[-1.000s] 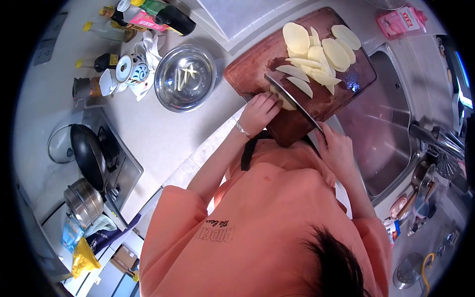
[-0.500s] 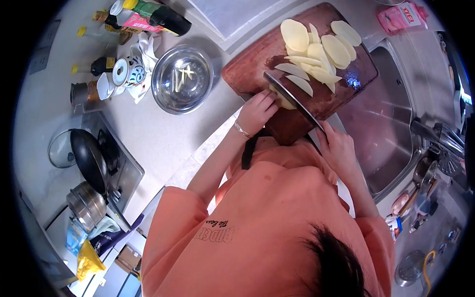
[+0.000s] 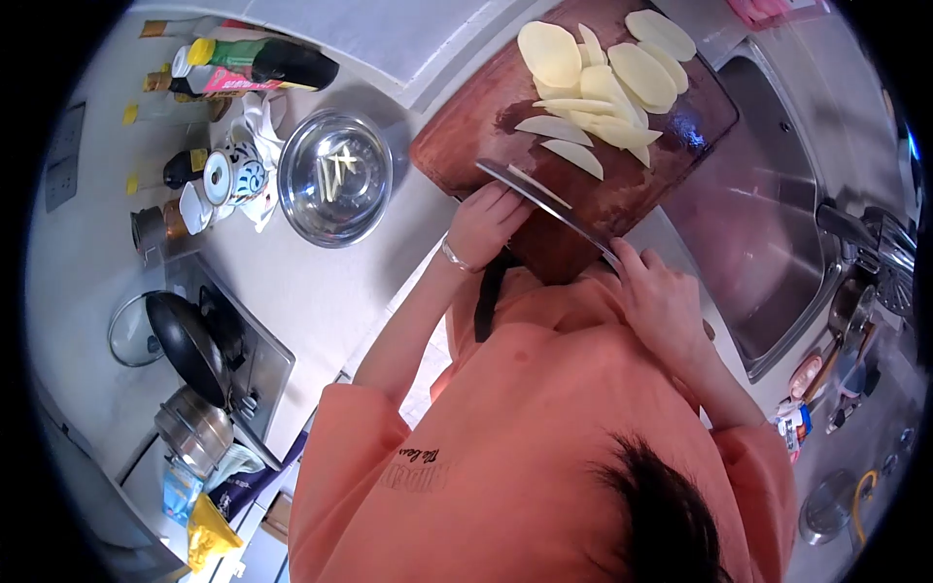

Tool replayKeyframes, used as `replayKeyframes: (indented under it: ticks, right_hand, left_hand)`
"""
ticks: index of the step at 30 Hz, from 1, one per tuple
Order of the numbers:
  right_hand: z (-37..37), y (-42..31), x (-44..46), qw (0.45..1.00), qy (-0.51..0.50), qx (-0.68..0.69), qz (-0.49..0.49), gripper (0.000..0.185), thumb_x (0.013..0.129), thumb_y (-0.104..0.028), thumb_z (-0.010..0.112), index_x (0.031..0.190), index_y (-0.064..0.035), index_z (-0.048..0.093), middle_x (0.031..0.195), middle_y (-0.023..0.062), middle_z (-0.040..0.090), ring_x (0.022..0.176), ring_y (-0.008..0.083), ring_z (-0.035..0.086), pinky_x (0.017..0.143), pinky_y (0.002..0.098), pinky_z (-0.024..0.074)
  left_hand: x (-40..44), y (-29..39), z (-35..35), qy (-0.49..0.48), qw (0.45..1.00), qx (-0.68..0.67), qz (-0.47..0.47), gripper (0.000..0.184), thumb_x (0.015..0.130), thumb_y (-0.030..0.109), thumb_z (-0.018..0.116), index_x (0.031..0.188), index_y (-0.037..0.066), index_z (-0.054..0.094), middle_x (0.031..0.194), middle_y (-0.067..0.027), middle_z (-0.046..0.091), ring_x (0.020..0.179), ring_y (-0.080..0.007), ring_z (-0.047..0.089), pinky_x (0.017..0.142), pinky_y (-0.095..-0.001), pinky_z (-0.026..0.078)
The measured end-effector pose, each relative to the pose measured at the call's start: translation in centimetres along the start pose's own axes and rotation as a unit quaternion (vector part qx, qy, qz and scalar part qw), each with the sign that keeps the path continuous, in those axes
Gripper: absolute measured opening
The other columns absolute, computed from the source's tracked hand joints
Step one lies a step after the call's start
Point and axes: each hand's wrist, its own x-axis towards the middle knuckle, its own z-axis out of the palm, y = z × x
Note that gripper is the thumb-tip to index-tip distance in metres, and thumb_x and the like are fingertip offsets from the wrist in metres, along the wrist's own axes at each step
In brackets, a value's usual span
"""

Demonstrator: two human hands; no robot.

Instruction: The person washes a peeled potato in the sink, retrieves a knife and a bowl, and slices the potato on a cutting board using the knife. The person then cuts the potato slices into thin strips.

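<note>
My right hand [image 3: 661, 296] is closed round the handle end of a knife [image 3: 559, 214], whose blade slants up and left over the reddish-brown cutting board [image 3: 457, 136]. Against the near side of the blade, my left hand [image 3: 486, 222] has its fingers bent together; what lies under them is hidden. A thin pale strip [image 3: 539, 185] rests along the blade's far side. Several pale slices, which look like potato, overlap on the upper board, with one slice [image 3: 573, 157] lying nearest the knife.
A glass bowl [image 3: 335, 228] with several pale strips stands left of the board. Bottles [image 3: 262, 60] and a patterned pot [image 3: 233, 175] are farther left. A wok [image 3: 185, 345] sits by the stove, lower left. The sink [image 3: 753, 214] is at the right.
The view has shifted, so the board and bowl sit farther left. A thin strip now shows on the blade's far side, and the slice under my left hand is no longer visible.
</note>
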Motion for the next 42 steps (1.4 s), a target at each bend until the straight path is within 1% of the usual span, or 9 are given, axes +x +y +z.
replayKeyframes:
  ticks: [6, 16, 22, 26, 29, 32, 34, 37, 42]
  right_hand:
    - [0.0, 0.1, 0.0, 1.0, -0.008, -0.006, -0.009, 0.042, 0.079, -0.016, 0.056, 0.12, -0.0087, 0.047, 0.079, 0.0137, 0.055, 0.063, 0.03, 0.062, 0.051, 0.0408, 0.0499]
    - [-1.0, -0.5, -0.1, 0.999, -0.023, 0.019, -0.016, 0.041, 0.075, -0.006, 0.05, 0.117, -0.0054, 0.047, 0.077, 0.0149, 0.055, 0.06, 0.0285, 0.062, 0.049, 0.0388, 0.05]
    - [-1.5, -1.3, 0.1, 0.998, -0.043, -0.031, -0.014, 0.038, 0.075, -0.006, 0.051, 0.113, -0.0036, 0.047, 0.075, 0.0153, 0.056, 0.056, 0.0275, 0.062, 0.047, 0.0377, 0.0499]
    - [-0.9, -1.2, 0.9, 0.998, -0.058, -0.004, -0.009, 0.037, 0.075, -0.006, 0.052, 0.112, -0.0031, 0.047, 0.073, 0.0145, 0.056, 0.055, 0.0273, 0.061, 0.047, 0.037, 0.0494]
    - [2.0, -0.4, 2.7, 0.999, -0.011, 0.003, -0.035, 0.033, 0.076, -0.008, 0.053, 0.108, -0.0043, 0.047, 0.071, 0.014, 0.056, 0.054, 0.0277, 0.061, 0.047, 0.037, 0.0489]
    - [2.5, 0.0, 3.4, 0.999, 0.014, 0.019, -0.035, 0.028, 0.077, -0.009, 0.053, 0.104, -0.0055, 0.047, 0.071, 0.014, 0.057, 0.055, 0.0298, 0.06, 0.048, 0.0392, 0.0488]
    - [2.3, 1.0, 3.4, 0.992, 0.033, 0.117, -0.019, 0.026, 0.078, -0.01, 0.052, 0.103, -0.0063, 0.047, 0.071, 0.0147, 0.057, 0.057, 0.0333, 0.06, 0.051, 0.043, 0.0484]
    - [1.8, 1.2, 2.3, 0.996, 0.01, 0.082, -0.028, 0.026, 0.079, -0.009, 0.051, 0.104, -0.0063, 0.046, 0.072, 0.0156, 0.056, 0.06, 0.0359, 0.06, 0.053, 0.0459, 0.0478]
    - [-0.4, 0.0, 1.2, 0.998, -0.028, 0.055, -0.035, 0.029, 0.078, -0.008, 0.051, 0.106, -0.006, 0.045, 0.074, 0.0163, 0.056, 0.061, 0.0355, 0.061, 0.053, 0.0454, 0.0481]
  left_hand:
    - [0.0, -0.2, -0.1, 0.019, 1.0, -0.001, 0.001, 0.023, 0.062, 0.01, 0.057, 0.083, 0.007, 0.066, 0.093, -0.005, 0.062, 0.088, -0.0226, 0.059, 0.074, -0.0327, 0.052]
    - [0.1, -0.2, -0.2, 0.002, 1.0, 0.001, 0.007, 0.025, 0.059, 0.009, 0.056, 0.082, 0.006, 0.066, 0.09, -0.0059, 0.062, 0.086, -0.0232, 0.059, 0.073, -0.0322, 0.051]
    - [0.1, -0.3, -0.1, 0.017, 1.0, -0.023, 0.007, 0.026, 0.058, 0.009, 0.056, 0.082, 0.004, 0.066, 0.088, -0.007, 0.063, 0.082, -0.0238, 0.06, 0.072, -0.0326, 0.051]
    - [0.0, -0.3, -0.2, 0.015, 1.0, -0.02, 0.001, 0.027, 0.058, 0.009, 0.056, 0.083, 0.004, 0.066, 0.089, -0.0074, 0.063, 0.086, -0.0248, 0.06, 0.073, -0.0337, 0.051]
    - [0.0, -0.2, -0.3, 0.016, 1.0, -0.023, -0.003, 0.027, 0.059, 0.009, 0.056, 0.084, 0.004, 0.066, 0.091, -0.0081, 0.063, 0.088, -0.0258, 0.061, 0.074, -0.0341, 0.051]
    - [0.7, 0.1, -0.4, 0.017, 1.0, 0.002, 0.009, 0.027, 0.06, 0.009, 0.057, 0.086, 0.004, 0.065, 0.094, -0.0088, 0.063, 0.089, -0.0264, 0.061, 0.076, -0.0339, 0.052]
    - [0.8, 0.2, -0.4, 0.02, 0.999, 0.027, 0.019, 0.028, 0.061, 0.008, 0.057, 0.087, 0.004, 0.065, 0.095, -0.0091, 0.063, 0.088, -0.0265, 0.061, 0.077, -0.0336, 0.052]
    - [0.1, -0.1, -0.2, 0.02, 0.999, 0.029, 0.041, 0.029, 0.062, 0.008, 0.058, 0.09, 0.004, 0.065, 0.096, -0.0088, 0.062, 0.089, -0.0258, 0.061, 0.079, -0.0339, 0.052]
    - [-0.9, -0.5, 0.1, 0.02, 0.998, -0.003, 0.054, 0.028, 0.06, 0.008, 0.058, 0.087, 0.003, 0.065, 0.091, -0.0084, 0.063, 0.087, -0.025, 0.061, 0.079, -0.0352, 0.052]
